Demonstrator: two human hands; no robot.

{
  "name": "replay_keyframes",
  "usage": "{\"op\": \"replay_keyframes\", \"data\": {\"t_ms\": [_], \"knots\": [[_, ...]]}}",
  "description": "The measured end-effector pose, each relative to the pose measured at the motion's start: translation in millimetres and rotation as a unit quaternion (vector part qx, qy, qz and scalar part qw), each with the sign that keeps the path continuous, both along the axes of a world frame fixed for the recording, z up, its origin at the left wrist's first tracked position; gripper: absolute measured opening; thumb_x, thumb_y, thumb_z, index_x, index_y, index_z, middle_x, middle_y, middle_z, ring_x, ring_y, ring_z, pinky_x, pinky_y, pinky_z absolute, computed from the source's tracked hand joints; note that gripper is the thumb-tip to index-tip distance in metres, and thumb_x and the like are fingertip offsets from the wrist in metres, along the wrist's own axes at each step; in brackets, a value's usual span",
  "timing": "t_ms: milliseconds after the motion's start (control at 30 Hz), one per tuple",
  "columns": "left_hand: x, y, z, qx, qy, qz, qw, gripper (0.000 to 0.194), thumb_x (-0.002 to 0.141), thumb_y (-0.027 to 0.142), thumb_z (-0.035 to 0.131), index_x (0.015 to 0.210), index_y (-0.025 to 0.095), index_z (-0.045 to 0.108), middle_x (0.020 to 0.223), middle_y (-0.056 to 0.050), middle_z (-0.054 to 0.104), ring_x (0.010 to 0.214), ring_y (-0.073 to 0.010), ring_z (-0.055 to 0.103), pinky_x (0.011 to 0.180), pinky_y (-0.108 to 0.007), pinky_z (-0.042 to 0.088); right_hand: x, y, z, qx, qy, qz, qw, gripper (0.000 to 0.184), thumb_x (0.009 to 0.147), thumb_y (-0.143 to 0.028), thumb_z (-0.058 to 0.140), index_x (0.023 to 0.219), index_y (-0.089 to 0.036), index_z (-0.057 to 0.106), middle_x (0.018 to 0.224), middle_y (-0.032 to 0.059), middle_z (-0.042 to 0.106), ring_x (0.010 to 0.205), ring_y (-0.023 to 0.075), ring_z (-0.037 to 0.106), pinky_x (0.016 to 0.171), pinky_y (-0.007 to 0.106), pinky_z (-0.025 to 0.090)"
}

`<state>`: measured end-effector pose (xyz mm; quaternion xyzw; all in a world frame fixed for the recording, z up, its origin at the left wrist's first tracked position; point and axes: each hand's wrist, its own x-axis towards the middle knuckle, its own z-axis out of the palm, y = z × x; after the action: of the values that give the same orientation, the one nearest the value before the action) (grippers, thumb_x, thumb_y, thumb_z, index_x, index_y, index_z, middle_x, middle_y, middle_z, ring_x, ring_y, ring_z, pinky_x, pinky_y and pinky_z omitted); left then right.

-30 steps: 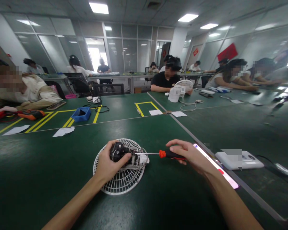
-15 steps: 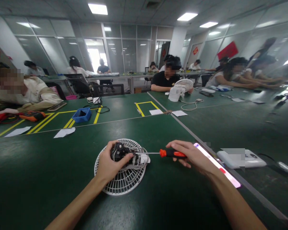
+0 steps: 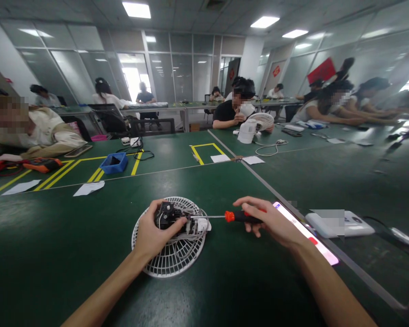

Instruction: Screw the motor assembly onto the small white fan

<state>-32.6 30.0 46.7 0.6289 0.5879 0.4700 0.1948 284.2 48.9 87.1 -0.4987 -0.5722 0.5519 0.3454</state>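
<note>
A round white fan grille lies on the green table in front of me. On top of it sits a black fan motor, with pale wires bunched along its right side. My left hand is wrapped round the motor from the left, thumb reaching across its front. In my right hand is a red-and-black screwdriver, its handle between thumb and fingers. The shaft points left, level with the table, and its tip meets the motor near my left thumb; the exact contact point is hidden.
A lit phone lies beside my right wrist, with a white device further right. Across the table are a blue bin, paper slips and yellow tape outlines. A person opposite sits behind another white fan.
The view has shifted slightly, and both hands keep their hold. My right fingers have shifted a little on the screwdriver handle. The person opposite has raised a hand towards the head.
</note>
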Motion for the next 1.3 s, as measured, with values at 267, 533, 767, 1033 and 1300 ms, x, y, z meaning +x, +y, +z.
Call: {"op": "replay_keyframes", "data": {"t_ms": [267,533,767,1033,1300], "knots": [[-2,1,-1.7,0.0,0.004,-0.003,1.0,0.055,0.07,0.056,0.081,0.108,0.023,0.059,0.099,-0.004,0.072,0.09,-0.0238,0.07,0.084,-0.042,0.059,2,1,2.1,0.002,-0.023,-0.001,1.0,0.048,0.08,-0.054,0.077,0.11,-0.018,0.067,0.069,0.0005,0.067,0.046,0.0082,0.049,0.04,0.02,0.034],[1,-1,2.4,0.001,-0.001,0.004,1.0,0.054,0.068,0.055,0.081,0.105,0.022,0.06,0.096,-0.004,0.074,0.086,-0.0238,0.071,0.081,-0.041,0.06,8,3,3.6,0.036,-0.011,-0.005,0.999,0.05,0.065,-0.039,0.089,0.107,-0.022,0.067,0.087,-0.0004,0.07,0.067,0.0144,0.061,0.06,0.027,0.046],[-1,0,-0.7,0.008,0.01,0.001,1.0,0.055,0.069,0.055,0.08,0.107,0.022,0.06,0.099,-0.004,0.073,0.089,-0.024,0.071,0.083,-0.041,0.059,4,-1,10.6,0.075,-0.036,-0.002,0.997,0.053,0.06,-0.035,0.091,0.107,-0.024,0.069,0.097,0.0011,0.07,0.079,0.0189,0.066,0.074,0.033,0.054],[0,-1,2.2,0.005,0.006,0.008,1.0,0.055,0.068,0.056,0.08,0.106,0.021,0.062,0.097,-0.005,0.074,0.087,-0.0247,0.071,0.08,-0.041,0.061,0,-3,9.1,-0.036,-0.027,0.005,0.999,0.054,0.091,-0.063,0.057,0.122,-0.019,0.065,0.064,0.0011,0.068,0.039,0.0092,0.048,0.034,0.02,0.032],[-2,-1,-0.8,0.009,0.012,0.008,1.0,0.053,0.07,0.056,0.079,0.106,0.021,0.061,0.096,-0.005,0.073,0.089,-0.0249,0.071,0.083,-0.041,0.06,2,0,7.4,0.028,-0.033,0.006,0.999,0.051,0.084,-0.05,0.071,0.123,-0.019,0.065,0.065,-0.0017,0.065,0.047,0.009,0.05,0.043,0.02,0.036]]}}
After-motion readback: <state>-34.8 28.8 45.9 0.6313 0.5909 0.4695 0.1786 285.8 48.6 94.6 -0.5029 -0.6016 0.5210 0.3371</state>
